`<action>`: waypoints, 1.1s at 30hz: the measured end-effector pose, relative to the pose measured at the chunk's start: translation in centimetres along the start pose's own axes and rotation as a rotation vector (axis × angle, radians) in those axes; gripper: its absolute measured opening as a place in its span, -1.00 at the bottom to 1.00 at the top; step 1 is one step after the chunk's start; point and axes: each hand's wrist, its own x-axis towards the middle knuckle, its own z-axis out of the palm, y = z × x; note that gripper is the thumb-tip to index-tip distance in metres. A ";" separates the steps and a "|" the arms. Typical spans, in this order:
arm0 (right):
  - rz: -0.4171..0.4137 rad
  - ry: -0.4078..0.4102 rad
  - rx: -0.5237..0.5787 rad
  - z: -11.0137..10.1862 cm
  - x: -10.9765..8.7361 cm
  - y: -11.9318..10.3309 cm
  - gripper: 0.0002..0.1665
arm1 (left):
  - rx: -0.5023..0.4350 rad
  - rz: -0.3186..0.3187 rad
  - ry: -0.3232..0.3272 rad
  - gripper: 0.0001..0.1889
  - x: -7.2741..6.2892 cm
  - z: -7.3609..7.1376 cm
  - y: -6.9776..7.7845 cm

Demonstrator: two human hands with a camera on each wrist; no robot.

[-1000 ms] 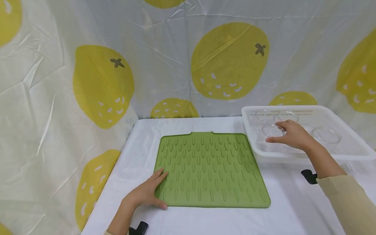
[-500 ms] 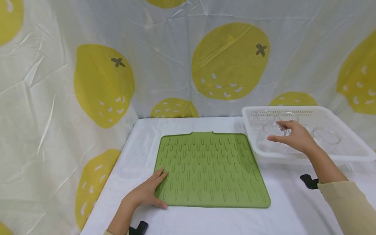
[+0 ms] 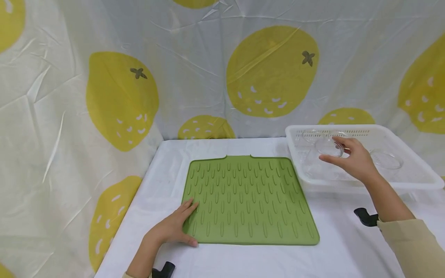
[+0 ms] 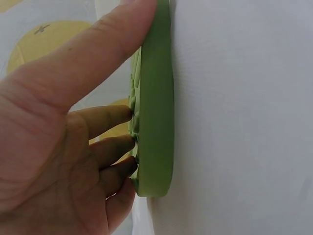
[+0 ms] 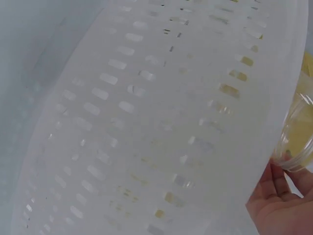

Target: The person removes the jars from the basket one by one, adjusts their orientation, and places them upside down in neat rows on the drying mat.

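My right hand (image 3: 354, 160) pinches a clear round-rimmed cup (image 3: 329, 148) between thumb and fingers, over the left part of the white perforated basket (image 3: 368, 185). In the right wrist view, part of this cup (image 5: 297, 134) shows above the basket's side wall. My left hand (image 3: 172, 227) rests on the near left corner of a green ribbed mat (image 3: 250, 200). Seen from the left wrist, the fingertips (image 4: 128, 142) touch the mat's ridged face, and the thumb lies along its near edge.
Several other clear round pieces stand in the basket, among them one at the right (image 3: 386, 159) and one at the back left (image 3: 312, 136). White cloth covers the table (image 3: 170, 166). A lemon-patterned curtain (image 3: 194, 77) hangs behind and at the left.
My right hand has closed on the clear cup, lifted it and moved slightly right and up. The left hand and the mat have stayed in place.
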 end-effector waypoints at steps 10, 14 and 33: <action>0.003 0.041 0.086 -0.4 -0.5 -1.8 0.01 | -0.003 0.001 -0.011 0.26 0.0 -0.1 0.2; -0.011 0.071 0.100 -0.2 -0.8 -2.5 0.00 | -0.006 0.003 -0.008 0.26 0.0 -0.2 0.2; -0.145 0.251 0.319 1.1 -1.5 -5.6 -0.18 | -0.012 0.007 -0.017 0.26 0.1 -0.2 -0.1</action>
